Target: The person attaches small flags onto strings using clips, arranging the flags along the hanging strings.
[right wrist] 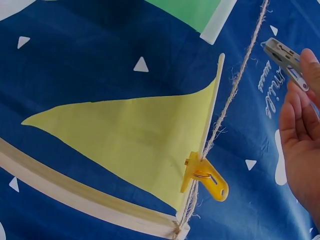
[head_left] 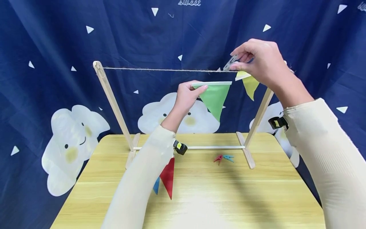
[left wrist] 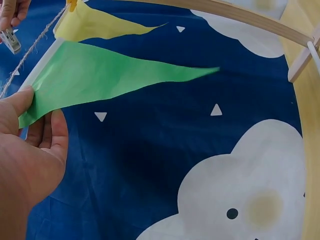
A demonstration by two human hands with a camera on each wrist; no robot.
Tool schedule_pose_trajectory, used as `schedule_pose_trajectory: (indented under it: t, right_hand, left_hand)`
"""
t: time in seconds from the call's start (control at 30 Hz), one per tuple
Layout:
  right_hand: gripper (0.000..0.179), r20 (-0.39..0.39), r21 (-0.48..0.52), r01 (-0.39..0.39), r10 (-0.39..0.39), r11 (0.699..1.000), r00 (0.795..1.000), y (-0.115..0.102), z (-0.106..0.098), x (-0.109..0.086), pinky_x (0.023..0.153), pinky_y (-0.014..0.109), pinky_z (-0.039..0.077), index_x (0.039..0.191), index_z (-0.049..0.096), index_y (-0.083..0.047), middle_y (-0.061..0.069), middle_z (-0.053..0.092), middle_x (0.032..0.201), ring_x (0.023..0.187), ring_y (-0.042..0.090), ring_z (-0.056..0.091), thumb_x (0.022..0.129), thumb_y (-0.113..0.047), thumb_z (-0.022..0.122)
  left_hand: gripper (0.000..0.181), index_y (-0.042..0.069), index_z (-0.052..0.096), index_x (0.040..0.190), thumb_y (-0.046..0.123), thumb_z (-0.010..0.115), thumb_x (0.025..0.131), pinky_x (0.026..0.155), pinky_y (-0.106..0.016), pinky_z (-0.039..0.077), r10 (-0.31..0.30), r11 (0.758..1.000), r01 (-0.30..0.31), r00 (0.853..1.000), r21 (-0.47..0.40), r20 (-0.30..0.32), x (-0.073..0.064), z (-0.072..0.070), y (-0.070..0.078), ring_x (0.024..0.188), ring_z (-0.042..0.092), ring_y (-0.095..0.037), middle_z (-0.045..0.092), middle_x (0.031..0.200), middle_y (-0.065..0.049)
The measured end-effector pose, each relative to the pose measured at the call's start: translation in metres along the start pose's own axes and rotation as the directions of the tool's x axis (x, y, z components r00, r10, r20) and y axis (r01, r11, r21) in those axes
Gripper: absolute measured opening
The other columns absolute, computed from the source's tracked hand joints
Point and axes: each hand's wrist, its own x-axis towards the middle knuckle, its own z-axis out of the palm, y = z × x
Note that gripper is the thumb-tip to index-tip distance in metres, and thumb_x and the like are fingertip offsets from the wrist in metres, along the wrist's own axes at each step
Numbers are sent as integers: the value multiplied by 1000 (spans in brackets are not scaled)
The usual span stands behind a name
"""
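My left hand pinches a green pennant by the left end of its white top edge, just below the twine. Above the twine, my right hand holds a grey clothespin between thumb and fingers, its tip near the line. A yellow pennant hangs at the twine's right end, fastened by a yellow clothespin. In the left wrist view the green pennant's upper corner meets the yellow one in the picture; I cannot tell whether they touch.
A wooden frame with a left post and right post stands on the table. A red clothespin and a blue clothespin lie there. Red and blue pennants lie partly behind my left sleeve.
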Motion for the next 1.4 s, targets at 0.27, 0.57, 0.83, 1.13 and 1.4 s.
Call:
schedule_pose_trajectory:
  t: [0.27,0.57,0.83,1.13,1.4]
  right_hand:
    - [32,40,-30,4,-3,1000,999,1,2,7,73,4,39,111,79,-6,11,73,96,80,11,57,84,-23,85]
    - [25,62,-31,18,-16,999,998,1,2,15,70,3,40,106,81,-6,10,77,96,73,-8,53,85,-20,85]
    - [22,77,-25,14,-13,1000,997,-1,4,19,68,2,40,104,81,-7,10,79,97,71,-13,52,86,-18,84]
    - [21,126,-30,-15,19,999,992,-1,5,18,68,0,39,106,80,-6,12,79,99,82,17,69,89,-18,81]
    - [18,125,-31,-14,17,999,992,2,6,18,66,2,41,103,81,-7,9,79,97,73,-2,60,88,-18,82]
  left_hand:
    - [20,-4,77,108,10,77,93,69,-24,57,-14,1000,14,1000,-17,7,7,7,6,69,64,-7,73,84,2]
    - [20,-4,77,107,9,78,92,67,-22,56,-17,999,17,1000,-37,-11,11,11,8,69,64,-7,75,87,0]
    - [20,-3,78,107,10,78,92,67,-23,55,-22,999,21,1000,-35,-20,14,10,9,68,63,-8,74,86,3]
    - [21,-5,77,108,9,78,92,66,-22,57,0,999,-1,1000,-41,-20,14,10,14,68,65,-6,74,88,1]
    - [20,-5,77,109,8,77,93,68,-23,58,-14,999,13,1000,-52,-24,16,12,15,68,66,-6,75,86,0]
